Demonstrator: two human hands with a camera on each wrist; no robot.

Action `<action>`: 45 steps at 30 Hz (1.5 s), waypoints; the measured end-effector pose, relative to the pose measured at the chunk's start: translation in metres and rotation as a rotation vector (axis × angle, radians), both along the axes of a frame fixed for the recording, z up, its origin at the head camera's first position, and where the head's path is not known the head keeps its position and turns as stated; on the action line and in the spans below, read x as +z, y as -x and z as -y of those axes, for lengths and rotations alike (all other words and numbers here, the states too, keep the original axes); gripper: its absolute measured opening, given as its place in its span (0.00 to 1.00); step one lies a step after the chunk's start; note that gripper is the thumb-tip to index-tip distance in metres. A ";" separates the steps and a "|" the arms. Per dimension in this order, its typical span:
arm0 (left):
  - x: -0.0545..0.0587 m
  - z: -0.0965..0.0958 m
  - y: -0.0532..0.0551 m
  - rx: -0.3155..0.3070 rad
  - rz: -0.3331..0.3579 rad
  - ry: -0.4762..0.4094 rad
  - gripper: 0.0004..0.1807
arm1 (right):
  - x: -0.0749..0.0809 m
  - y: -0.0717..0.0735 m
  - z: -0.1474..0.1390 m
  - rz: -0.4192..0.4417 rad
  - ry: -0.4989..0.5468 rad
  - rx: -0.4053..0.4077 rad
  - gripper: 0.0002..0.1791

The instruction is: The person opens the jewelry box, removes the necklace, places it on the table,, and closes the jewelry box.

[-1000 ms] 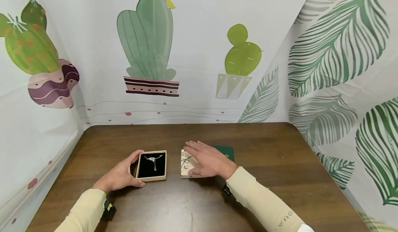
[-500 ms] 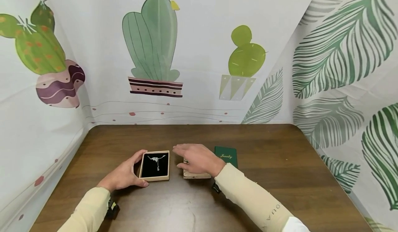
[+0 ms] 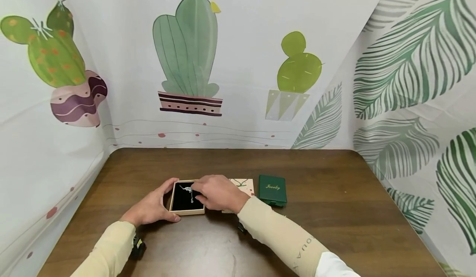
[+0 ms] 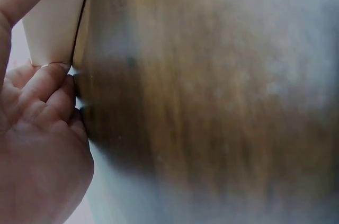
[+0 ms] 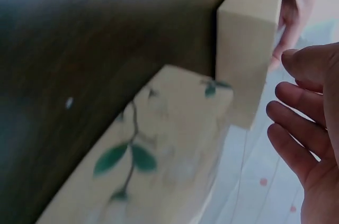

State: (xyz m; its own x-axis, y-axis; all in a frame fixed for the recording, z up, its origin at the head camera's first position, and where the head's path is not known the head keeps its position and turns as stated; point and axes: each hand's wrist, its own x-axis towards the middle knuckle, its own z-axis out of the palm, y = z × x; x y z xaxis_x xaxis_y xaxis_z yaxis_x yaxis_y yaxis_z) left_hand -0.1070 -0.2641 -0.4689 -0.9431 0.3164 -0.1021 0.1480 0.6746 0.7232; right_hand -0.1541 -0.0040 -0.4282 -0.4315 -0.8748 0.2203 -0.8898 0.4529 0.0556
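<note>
An open cream jewelry box (image 3: 189, 213) lies on the table with a black pad inside. On the pad rests a silver necklace (image 3: 188, 189). My left hand (image 3: 153, 206) grips the box's left side, thumb at the front corner and a finger at the back corner. Over the box's right edge hovers my right hand (image 3: 218, 192), its fingertips near the necklace. The right wrist view shows these fingers loosely bent, thumb apart from them, holding nothing visible. Partly behind the right hand is a cream lid (image 3: 242, 183) with a floral print.
A dark green box (image 3: 273, 189) with gold "Jewelry" lettering lies right of the lid. The brown table (image 3: 320, 174) meets a cactus-and-leaf printed cloth (image 3: 245, 62) at its back edge.
My right hand has moved left, from on the floral lid to over the necklace box, uncovering more of the lid and the green box. My left hand keeps its grip.
</note>
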 end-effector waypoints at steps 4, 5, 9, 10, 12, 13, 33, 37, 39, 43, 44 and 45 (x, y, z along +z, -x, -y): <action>0.001 -0.001 0.001 -0.003 0.003 0.004 0.61 | -0.004 0.001 0.010 -0.033 -0.050 -0.010 0.09; 0.001 -0.002 0.001 -0.006 0.006 0.002 0.61 | -0.004 0.001 0.012 -0.038 -0.064 -0.016 0.09; 0.000 -0.003 0.003 -0.012 0.015 -0.002 0.60 | -0.007 0.002 0.017 -0.065 -0.101 -0.035 0.11; -0.001 -0.003 0.003 -0.012 0.016 -0.005 0.60 | -0.007 0.003 0.018 -0.075 -0.107 -0.039 0.11; -0.002 -0.002 0.003 -0.015 0.015 -0.008 0.60 | -0.008 0.004 0.021 -0.093 -0.108 -0.040 0.11; -0.003 -0.002 0.003 -0.016 0.016 -0.010 0.60 | -0.008 0.004 0.022 -0.099 -0.110 -0.040 0.11; 0.001 -0.004 0.000 0.007 0.014 -0.002 0.62 | -0.006 0.013 0.048 -0.080 -0.231 -0.049 0.08; 0.001 -0.003 0.001 0.011 0.011 0.007 0.63 | -0.005 0.013 0.050 -0.085 -0.251 -0.043 0.10; 0.002 -0.002 0.001 0.010 0.012 0.006 0.64 | -0.005 0.013 0.051 -0.084 -0.257 -0.044 0.11; 0.002 -0.002 0.001 0.014 0.018 0.008 0.63 | -0.005 0.013 0.054 -0.092 -0.277 -0.040 0.15; 0.002 -0.001 0.001 0.015 0.020 0.011 0.64 | -0.005 0.012 0.055 -0.097 -0.282 -0.038 0.16; 0.002 -0.001 0.001 0.017 0.021 0.014 0.64 | -0.005 0.012 0.056 -0.102 -0.288 -0.036 0.16</action>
